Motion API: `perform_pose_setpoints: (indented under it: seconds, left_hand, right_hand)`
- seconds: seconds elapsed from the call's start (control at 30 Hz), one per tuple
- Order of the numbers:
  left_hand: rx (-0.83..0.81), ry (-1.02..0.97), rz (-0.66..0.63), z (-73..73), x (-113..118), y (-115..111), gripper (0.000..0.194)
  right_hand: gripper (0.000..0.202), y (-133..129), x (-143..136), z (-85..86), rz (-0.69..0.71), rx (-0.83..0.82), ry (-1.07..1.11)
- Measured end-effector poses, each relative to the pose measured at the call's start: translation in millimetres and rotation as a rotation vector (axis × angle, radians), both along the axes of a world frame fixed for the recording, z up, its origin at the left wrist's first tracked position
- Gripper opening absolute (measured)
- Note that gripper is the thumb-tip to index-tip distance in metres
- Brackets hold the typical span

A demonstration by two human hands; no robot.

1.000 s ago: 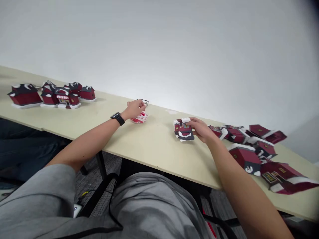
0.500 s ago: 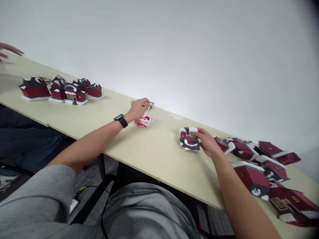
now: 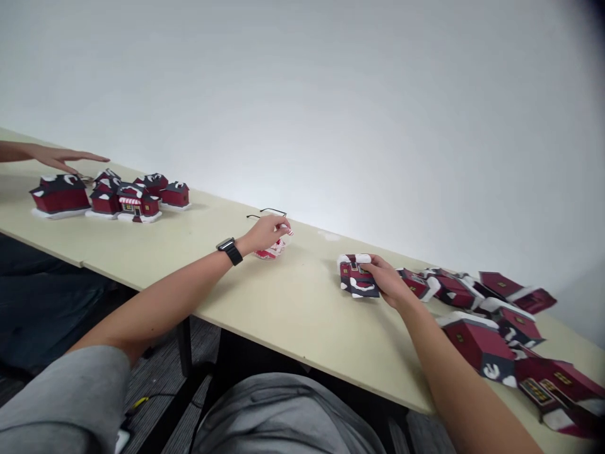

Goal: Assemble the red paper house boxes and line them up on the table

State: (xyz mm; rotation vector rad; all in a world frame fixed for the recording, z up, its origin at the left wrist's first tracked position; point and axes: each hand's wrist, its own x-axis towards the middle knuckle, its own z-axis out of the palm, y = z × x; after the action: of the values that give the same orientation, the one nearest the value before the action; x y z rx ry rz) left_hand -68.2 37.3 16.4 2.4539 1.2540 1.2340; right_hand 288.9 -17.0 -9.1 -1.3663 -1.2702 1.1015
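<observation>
Head view, the only one. Left hand (image 3: 265, 232) closed, fingertips pinching a small red-and-white piece (image 3: 273, 247) lying on the table (image 3: 293, 302); pinch point near the piece's far edge, just beside a pair of glasses (image 3: 267, 213). Watch (image 3: 230, 250) on that wrist. Right hand (image 3: 385, 280) curled round a small paper house (image 3: 358, 276), dark roof with white snow trim, red walls; resting on the table near centre, fingers over its right side and top.

Judged light, thin-walled and easily crushed, probably card; best held by opposite walls or the base rather than pressed on the roof. Red-and-white piece judged lighter again and flimsy; a fingertip pinch is likely enough.

Heap of similar houses (image 3: 491, 315) to the right, several tipped or lying flat, touching one another. Group of upright finished houses (image 3: 113, 197) far left, close together. Another person's hand (image 3: 61, 157) flat and open just beyond that group.

No containers in sight; whether the houses are hollow or filled cannot be told.
</observation>
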Motion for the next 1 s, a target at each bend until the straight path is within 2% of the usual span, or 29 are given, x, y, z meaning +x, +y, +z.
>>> perform_pose_setpoints:
  seconds: [0.07, 0.17, 0.23, 0.3, 0.37, 0.5, 0.67, 0.8, 0.93, 1.0]
  left_hand:
    - [-0.033, 0.010, -0.009, -0.7, 2, -2, 0.029]
    - [-0.121, -0.019, -0.018, 0.8, 5, -8, 0.023]
    - [-0.157, -0.055, -0.003, 3.3, 6, -12, 0.017]
    - [-0.150, -0.087, 0.020, 6.1, 7, -14, 0.013]
    - [-0.139, -0.110, 0.020, 8.3, 7, -15, 0.017]
    - [-0.159, -0.111, -0.049, 9.8, 7, -14, 0.027]
    - [-0.102, -0.059, -0.157, 10.3, 19, -27, 0.030]
    - [-0.154, -0.054, -0.304, 4.5, 39, -44, 0.031]
    - [-0.266, 0.070, -0.432, -11.5, 55, -51, 0.034]
    - [-0.291, 0.140, -0.439, -20.4, 58, -49, 0.034]
  right_hand:
    - [0.035, -5, -4, 2.9, 0.065, 0.000, 0.033]
    - [0.062, -10, -10, 6.7, 0.172, -0.014, 0.103]
    - [0.080, -11, -8, 10.0, 0.209, -0.014, 0.123]
    - [0.088, -13, -2, 14.8, 0.207, 0.034, 0.062]
    - [0.088, -15, 7, 20.6, 0.171, 0.115, -0.065]
    - [0.075, -18, 15, 27.6, 0.115, 0.236, -0.268]
    - [0.069, -18, 2, 20.5, 0.142, 0.322, -0.456]
    - [0.062, -21, -4, 21.1, 0.170, 0.429, -0.592]
    - [0.063, -30, 3, 32.7, 0.264, 0.332, -0.658]
    - [0.080, -33, 10, 37.2, 0.331, 0.231, -0.646]
